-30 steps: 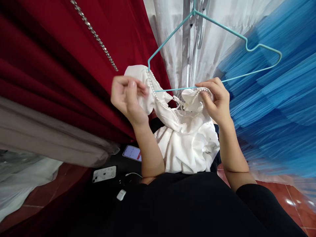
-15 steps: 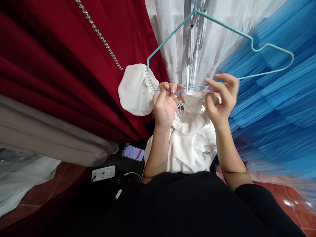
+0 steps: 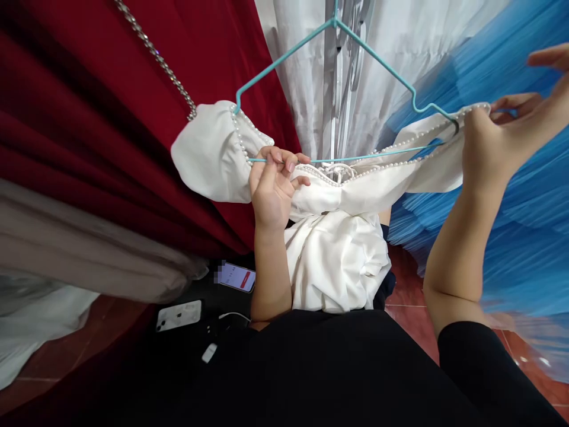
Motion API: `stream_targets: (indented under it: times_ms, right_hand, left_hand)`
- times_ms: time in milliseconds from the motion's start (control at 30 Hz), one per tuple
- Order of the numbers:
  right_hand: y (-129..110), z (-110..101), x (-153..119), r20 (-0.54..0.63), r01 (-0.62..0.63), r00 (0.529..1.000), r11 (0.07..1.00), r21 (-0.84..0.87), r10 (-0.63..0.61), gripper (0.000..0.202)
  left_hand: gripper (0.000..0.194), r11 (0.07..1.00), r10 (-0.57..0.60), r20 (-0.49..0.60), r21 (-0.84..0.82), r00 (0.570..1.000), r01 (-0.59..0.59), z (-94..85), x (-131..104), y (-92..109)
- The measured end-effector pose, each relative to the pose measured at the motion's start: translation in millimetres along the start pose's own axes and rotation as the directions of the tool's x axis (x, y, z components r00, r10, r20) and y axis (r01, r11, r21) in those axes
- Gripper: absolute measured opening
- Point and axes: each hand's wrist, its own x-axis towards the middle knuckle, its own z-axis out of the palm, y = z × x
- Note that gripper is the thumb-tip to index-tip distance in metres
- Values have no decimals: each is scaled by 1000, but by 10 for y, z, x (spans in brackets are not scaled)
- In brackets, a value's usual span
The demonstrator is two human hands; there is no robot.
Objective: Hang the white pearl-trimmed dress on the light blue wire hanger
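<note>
A turquoise hanger [image 3: 284, 57] hangs at the top centre. A white dress [image 3: 338, 255] with pearl-trimmed edges is on it, one puffed sleeve over the hanger's left end and the other side over its right end. The dress skirt lies bunched below, near my body. My left hand [image 3: 273, 190] is closed round the hanger's lower bar beside the left sleeve. My right hand [image 3: 502, 130] pinches the pearl edge of the dress past the hanger's right end.
Red fabric [image 3: 213, 53] hangs at the left, with a beaded strand [image 3: 155, 53] before it. Blue tulle [image 3: 520, 237] fills the right, and white curtains [image 3: 400, 59] hang behind. Two phones, one lit [image 3: 236, 277] and one white [image 3: 179, 315], lie on a black surface.
My right hand has moved right and up, drawing the dress's pearl edge over the hanger's right end. My left hand, the hanger and the left sleeve have shifted left.
</note>
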Motion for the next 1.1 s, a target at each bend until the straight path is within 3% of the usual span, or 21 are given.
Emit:
stream_targets:
  times_ms: [133, 267, 333, 433, 500, 533, 633, 667, 733, 833, 900, 933, 967, 1000, 1067, 1100]
  right_hand:
    - [-65, 203, 194, 114, 56, 992, 997, 50, -62, 57]
    - [-338, 326, 216, 213, 52, 971, 971, 232, -103, 50]
    - [-507, 324, 181, 235, 21, 966, 936, 351, -110, 45]
    - [-726, 273, 41, 161, 43, 978, 886, 462, -131, 30]
    - [-826, 261, -143, 220, 8, 966, 863, 505, -138, 22]
    - [-856, 276, -265, 321, -31, 934, 862, 506, -155, 21]
    - [-871, 417, -700, 602, 38, 734, 904, 426, -315, 34]
    - [-861, 483, -843, 611, 89, 721, 918, 386, -327, 40]
    - [-844, 606, -1074, 536, 156, 788, 940, 302, -303, 37]
    - [-872, 720, -1227, 390, 132, 889, 950, 282, -239, 28]
    - [-919, 754, -1236, 340, 88, 920, 949, 303, -194, 24]
    - [-941, 763, -1231, 329, 75, 927, 948, 309, -181, 23]
    - [-957, 768, -1225, 327, 74, 928, 947, 311, -180, 22]
    - [-964, 768, -1219, 336, 83, 922, 947, 311, -191, 21]
    - [-952, 750, -1208, 374, 103, 902, 947, 304, -218, 22]
    - [-936, 730, -1200, 393, 106, 892, 949, 297, -223, 23]
  left_hand:
    - [19, 1000, 26, 17, 10, 1000, -27, -9, -1, -7]
    - [21, 999, 52, 25, -1, 998, -52, -10, 4, -60]
    - [22, 999, 54, 26, 0, 998, -54, -16, 6, -80]
    - [22, 999, 45, 29, 6, 999, -45, -26, 4, -81]
    - [22, 999, 37, 32, 9, 999, -37, -27, 1, -71]
    - [22, 999, 32, 32, 12, 999, -33, -28, -1, -68]
    - [22, 999, 16, 25, 40, 1000, -17, -40, -7, -75]
    - [23, 998, 7, 24, 58, 1000, -9, -49, -11, -84]
    - [24, 995, -11, 26, 98, 1000, 8, -71, -30, -99]
    - [29, 972, -65, 19, 228, 998, 59, -83, -101, -80]
    - [32, 932, -57, -6, 357, 998, 55, -66, -166, -21]
    - [31, 916, 18, -38, 401, 999, -1, -55, -192, 21]
    - [27, 898, 151, -73, 428, 986, -106, -48, -208, 66]
    - [22, 862, 326, -103, 441, 940, -251, -47, -207, 112]
    - [10, 690, 658, -99, 476, 747, -545, -77, -147, 182]
    - [10, 580, 754, -38, 507, 656, -637, -109, -88, 198]
